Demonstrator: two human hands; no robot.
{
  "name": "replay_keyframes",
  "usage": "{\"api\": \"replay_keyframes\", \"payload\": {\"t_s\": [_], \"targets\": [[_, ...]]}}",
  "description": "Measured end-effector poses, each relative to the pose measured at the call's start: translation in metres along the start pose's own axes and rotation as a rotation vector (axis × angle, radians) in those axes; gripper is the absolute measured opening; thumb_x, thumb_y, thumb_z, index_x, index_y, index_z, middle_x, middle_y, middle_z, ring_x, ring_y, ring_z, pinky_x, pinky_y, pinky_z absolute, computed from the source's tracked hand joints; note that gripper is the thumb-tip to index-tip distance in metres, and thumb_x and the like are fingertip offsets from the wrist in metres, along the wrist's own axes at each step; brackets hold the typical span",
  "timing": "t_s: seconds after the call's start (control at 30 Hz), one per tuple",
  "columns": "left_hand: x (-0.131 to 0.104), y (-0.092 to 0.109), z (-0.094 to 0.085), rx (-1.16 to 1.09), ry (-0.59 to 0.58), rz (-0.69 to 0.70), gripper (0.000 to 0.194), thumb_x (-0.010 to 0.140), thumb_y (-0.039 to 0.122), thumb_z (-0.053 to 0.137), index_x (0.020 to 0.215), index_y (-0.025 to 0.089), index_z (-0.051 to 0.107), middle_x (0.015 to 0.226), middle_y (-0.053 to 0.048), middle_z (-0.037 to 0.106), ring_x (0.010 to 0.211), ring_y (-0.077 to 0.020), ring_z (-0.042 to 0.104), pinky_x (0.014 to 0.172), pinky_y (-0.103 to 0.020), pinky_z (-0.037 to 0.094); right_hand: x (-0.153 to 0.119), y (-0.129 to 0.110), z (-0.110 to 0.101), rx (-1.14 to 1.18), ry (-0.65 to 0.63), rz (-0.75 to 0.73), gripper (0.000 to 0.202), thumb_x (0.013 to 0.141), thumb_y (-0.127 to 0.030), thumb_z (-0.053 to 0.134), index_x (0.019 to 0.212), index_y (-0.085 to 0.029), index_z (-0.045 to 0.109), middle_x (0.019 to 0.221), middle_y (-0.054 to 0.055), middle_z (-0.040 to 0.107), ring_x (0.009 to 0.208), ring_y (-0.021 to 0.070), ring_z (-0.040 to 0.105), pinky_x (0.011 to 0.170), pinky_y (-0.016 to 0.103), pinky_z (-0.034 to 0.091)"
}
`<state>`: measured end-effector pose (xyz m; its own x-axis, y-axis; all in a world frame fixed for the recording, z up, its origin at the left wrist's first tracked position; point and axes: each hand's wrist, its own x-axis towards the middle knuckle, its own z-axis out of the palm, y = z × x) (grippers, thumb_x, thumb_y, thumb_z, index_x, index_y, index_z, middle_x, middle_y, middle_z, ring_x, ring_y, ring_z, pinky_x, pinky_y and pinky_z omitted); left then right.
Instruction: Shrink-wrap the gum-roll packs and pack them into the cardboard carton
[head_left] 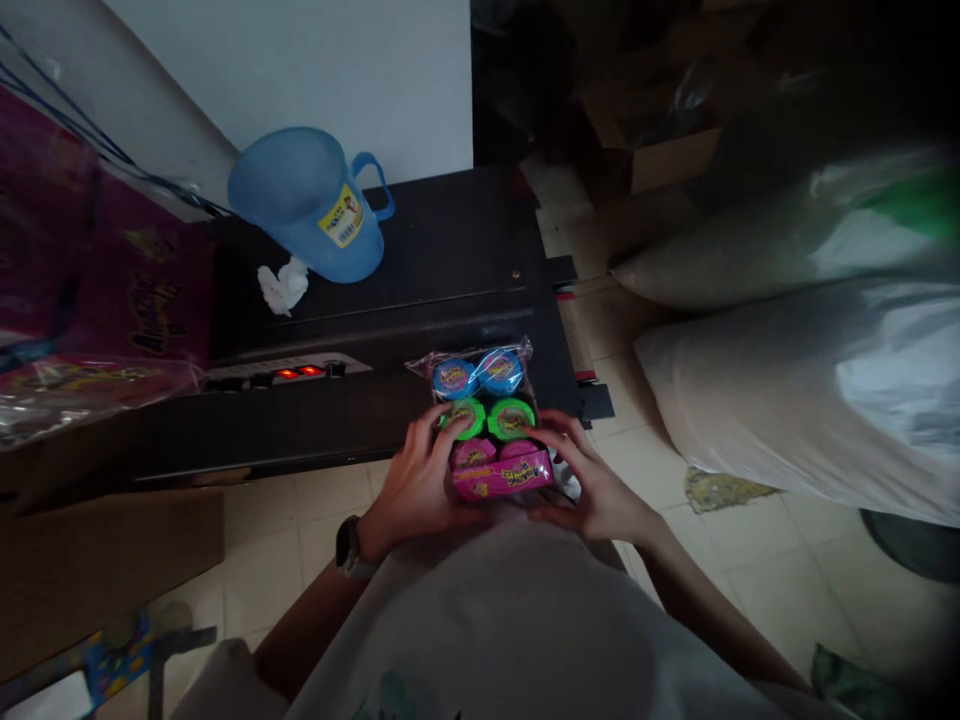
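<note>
A pink display box of round candy containers, loosely covered in clear plastic film, is held close to my body at the front edge of the black machine. Blue containers sit in its far row, green ones in the middle, pink ones nearest me. My left hand, with a watch on the wrist, grips the box's left side, fingers over a green container. From the right side my right hand closes on the box, its fingertips by the other green container.
On the black machine stand a blue plastic mug and a crumpled white tissue. Red-lit switches line its front. Film-wrapped purple boxes are stacked at left. Large sacks lie on the right, with an open carton behind.
</note>
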<state>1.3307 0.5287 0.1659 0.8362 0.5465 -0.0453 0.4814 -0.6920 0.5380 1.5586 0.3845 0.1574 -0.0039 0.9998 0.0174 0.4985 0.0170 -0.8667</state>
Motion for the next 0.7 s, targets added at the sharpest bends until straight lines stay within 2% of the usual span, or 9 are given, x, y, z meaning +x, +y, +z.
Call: {"api": "replay_keyframes", "payload": {"t_s": [0.07, 0.17, 0.3, 0.4, 0.53, 0.7], "targets": [[0.001, 0.000, 0.002, 0.039, -0.036, -0.023, 0.116, 0.050, 0.068, 0.082, 0.144, 0.027, 0.027, 0.143, -0.016, 0.031, 0.126, -0.0385, 0.044, 0.094, -0.054, 0.053, 0.000, 0.001, 0.008, -0.076, 0.017, -0.019, 0.076, 0.075, -0.036, 0.079, 0.141, -0.031, 0.041, 0.151, 0.011, 0.019, 0.143, 0.0343, 0.025, 0.112, 0.052, 0.038], [-0.002, -0.002, 0.006, 0.041, -0.026, -0.006, 0.112, 0.053, 0.062, 0.083, 0.143, 0.025, 0.027, 0.141, -0.016, 0.034, 0.124, -0.0363, 0.047, 0.094, -0.052, 0.053, 0.001, 0.005, 0.015, -0.145, 0.046, -0.045, 0.060, 0.080, -0.029, 0.073, 0.134, -0.031, 0.047, 0.152, 0.010, 0.018, 0.142, 0.0335, 0.028, 0.108, 0.050, 0.044], [-0.010, 0.004, 0.010, 0.100, 0.087, 0.029, 0.088, 0.060, 0.057, 0.082, 0.134, 0.027, 0.044, 0.143, -0.016, 0.026, 0.122, -0.0370, 0.045, 0.090, -0.051, 0.053, 0.002, 0.011, 0.016, -0.181, 0.080, -0.065, 0.059, 0.082, -0.022, 0.070, 0.132, -0.026, 0.041, 0.149, 0.014, 0.025, 0.138, 0.0311, 0.036, 0.105, 0.048, 0.048], [-0.010, 0.016, 0.010, 0.193, 0.158, 0.079, 0.074, 0.063, 0.064, 0.077, 0.123, 0.025, 0.055, 0.142, -0.016, 0.029, 0.121, -0.0380, 0.042, 0.092, -0.054, 0.048, 0.004, 0.012, 0.013, -0.196, 0.093, -0.082, 0.056, 0.080, -0.024, 0.072, 0.126, -0.023, 0.041, 0.146, 0.015, 0.031, 0.136, 0.0314, 0.037, 0.105, 0.049, 0.048], [0.003, 0.029, 0.013, 0.209, 0.203, 0.115, 0.082, 0.062, 0.078, 0.067, 0.114, 0.015, 0.058, 0.135, -0.021, 0.041, 0.120, -0.0385, 0.041, 0.096, -0.054, 0.042, 0.008, 0.011, 0.010, -0.218, 0.107, -0.084, 0.050, 0.077, -0.026, 0.075, 0.116, -0.021, 0.043, 0.138, 0.016, 0.038, 0.130, 0.0324, 0.043, 0.100, 0.049, 0.051], [0.011, 0.032, 0.021, 0.177, 0.228, 0.071, 0.073, 0.066, 0.078, 0.064, 0.104, 0.015, 0.061, 0.135, -0.020, 0.045, 0.122, -0.0378, 0.041, 0.098, -0.053, 0.039, 0.008, 0.011, 0.008, -0.219, 0.108, -0.107, 0.045, 0.077, -0.026, 0.076, 0.110, -0.021, 0.044, 0.132, 0.015, 0.042, 0.123, 0.0312, 0.049, 0.096, 0.046, 0.053]]}}
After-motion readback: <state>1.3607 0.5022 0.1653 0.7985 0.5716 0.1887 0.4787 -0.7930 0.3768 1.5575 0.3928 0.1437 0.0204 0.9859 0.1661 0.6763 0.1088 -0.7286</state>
